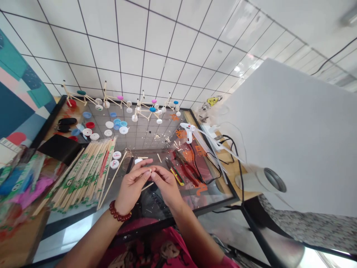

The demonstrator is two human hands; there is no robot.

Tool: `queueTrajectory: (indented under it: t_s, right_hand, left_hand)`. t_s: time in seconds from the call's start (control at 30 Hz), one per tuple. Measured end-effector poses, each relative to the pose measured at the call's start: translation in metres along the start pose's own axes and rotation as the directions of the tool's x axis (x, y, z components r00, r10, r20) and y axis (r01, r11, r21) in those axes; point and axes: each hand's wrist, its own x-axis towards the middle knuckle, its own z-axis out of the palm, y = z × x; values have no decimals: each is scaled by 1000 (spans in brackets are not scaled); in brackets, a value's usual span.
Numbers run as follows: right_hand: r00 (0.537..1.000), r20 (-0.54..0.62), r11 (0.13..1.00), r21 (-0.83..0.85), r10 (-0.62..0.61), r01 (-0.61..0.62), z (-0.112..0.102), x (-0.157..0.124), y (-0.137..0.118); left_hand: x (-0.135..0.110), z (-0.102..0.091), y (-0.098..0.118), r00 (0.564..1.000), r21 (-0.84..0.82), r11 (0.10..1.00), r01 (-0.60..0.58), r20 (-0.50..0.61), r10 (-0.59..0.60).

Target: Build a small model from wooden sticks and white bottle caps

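Observation:
My left hand [133,183] and my right hand [166,182] meet over the glass table [156,143], fingertips pinched together on a short piece of wooden stick [150,171]. A second thin stick [147,187] pokes out between the two hands. A red bead bracelet [118,214] circles my left wrist. Just left of the hands lies a big pile of wrapped chopsticks [83,173]. To the right lie yellow-handled snips [175,172] and red pliers [189,169].
Stick-and-bottle-cap models [145,108] stand in a row at the table's far edge. Loose bottle caps [111,124] lie in front of them. A white glue gun [188,130] with black cables rests at right. A tape roll [262,180] sits beside a large white board [295,137].

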Motion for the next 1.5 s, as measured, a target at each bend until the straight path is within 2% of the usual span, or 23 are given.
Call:
queueTrajectory:
  t_s: [0.07, 0.17, 0.27, 0.47, 0.67, 0.73, 0.83, 0.9, 0.97, 1.07, 1.13, 1.2, 1.27, 1.37, 1.43, 1.5]
  right_hand:
    - [1000, -19, 1000, 2, 7, -7, 2, 0, 2]
    - [997, -74, 999, -42, -33, 30, 0, 1, 3]
    - [995, -71, 992, -107, -75, 67, -4, 1, 4]
    - [980, -76, 944, -291, -183, 154, -11, -3, -3]
    - [940, -25, 833, -472, -340, 289, -22, 0, -22]
    - [941, 14, 811, -503, -338, 298, -26, 1, -28]
    - [955, 68, 803, -527, -288, 280, -31, 2, -35]
    - [961, 113, 804, -527, -254, 275, -33, 2, -38]
    - [965, 155, 817, -513, -213, 263, -33, 2, -38]
    - [981, 159, 876, -449, -113, 174, -32, 1, -32]
    - [991, 127, 927, -363, -47, 91, -28, 0, -26]
    - [996, 94, 971, -239, 13, 10, -24, -1, -19]
    - [991, 88, 993, -73, 98, -92, -19, -3, -12]
    - [965, 122, 953, 170, 231, -250, -15, -6, -4]
    - [966, 78, 949, 183, 245, -255, -14, -7, -1]
    - [984, -16, 984, 41, 176, -175, -17, -7, 0]
  left_hand:
    - [0, 0, 2, 1000, 41, 999, -26, -16, 26]
    - [0, -1, 6, 987, 168, 980, -108, -100, 126]
    - [0, -2, 8, 969, 264, 949, -172, -130, 212]
    - [0, -2, 13, 934, 391, 876, -283, -95, 344]
    - [-4, 2, 20, 905, 480, 783, -396, 60, 421]
    - [-5, 3, 21, 913, 483, 785, -388, 85, 399]
    - [-6, 4, 20, 955, 464, 837, -290, 78, 287]
    - [-5, 4, 19, 986, 385, 908, -167, 49, 161]
    - [-4, 4, 17, 999, 232, 973, 20, 20, -25]
    - [-2, 5, 17, 955, -36, 955, 296, 6, -296]
    - [-1, 7, 18, 928, -150, 917, 370, 4, -374]
    - [0, 8, 19, 923, -187, 906, 381, 12, -385]
    - [-1, 8, 19, 940, -144, 929, 340, 28, -340]
    - [-3, 7, 20, 980, 48, 983, 178, 85, -182]
    - [-3, 7, 21, 985, 155, 985, 72, 144, -95]
    - [-3, 7, 23, 977, 200, 979, 40, 197, -80]
